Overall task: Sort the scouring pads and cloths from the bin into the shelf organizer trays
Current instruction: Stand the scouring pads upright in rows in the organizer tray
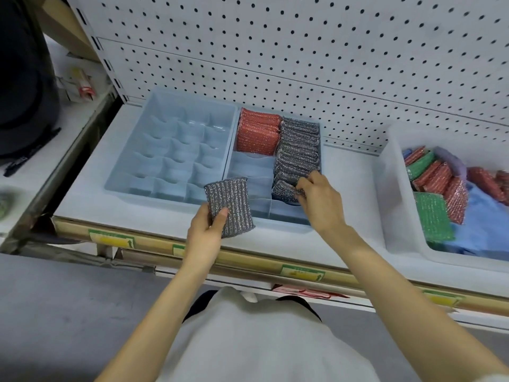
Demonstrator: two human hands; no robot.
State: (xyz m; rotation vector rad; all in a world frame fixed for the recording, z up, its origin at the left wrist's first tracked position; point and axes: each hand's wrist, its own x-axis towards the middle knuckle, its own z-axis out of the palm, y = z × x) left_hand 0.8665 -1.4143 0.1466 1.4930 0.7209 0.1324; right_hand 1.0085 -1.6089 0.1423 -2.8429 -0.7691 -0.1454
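Your left hand [205, 230] grips a grey scouring pad [230, 206] by its lower left corner, thumb pressed across the front face and the pad held upright just in front of the near edge of the right-hand organizer tray [289, 213]. Your right hand [319, 201] reaches into that same tray, its fingers curled onto the nearest of the grey pads [298, 155] that stand on edge in a row down the tray's right column; whether it is pinching that pad or only pressing on it cannot be told. At the far end of the tray's left column a block of red pads [257, 132] stands packed together, touching the grey row beside it, and the compartments nearer to you in that column show bare bottoms. The left-hand organizer tray [132, 150], divided into many small cells, sits touching the other tray. Both trays rest on the white shelf [352, 188] under a pegboard back panel [303, 51]. Well to your right on the same shelf sits the white bin [396, 216], holding red pads, green pads [433, 219] and a blue cloth [479, 227] beneath them. Green and yellow labels [301, 272] run along the shelf's front rail.
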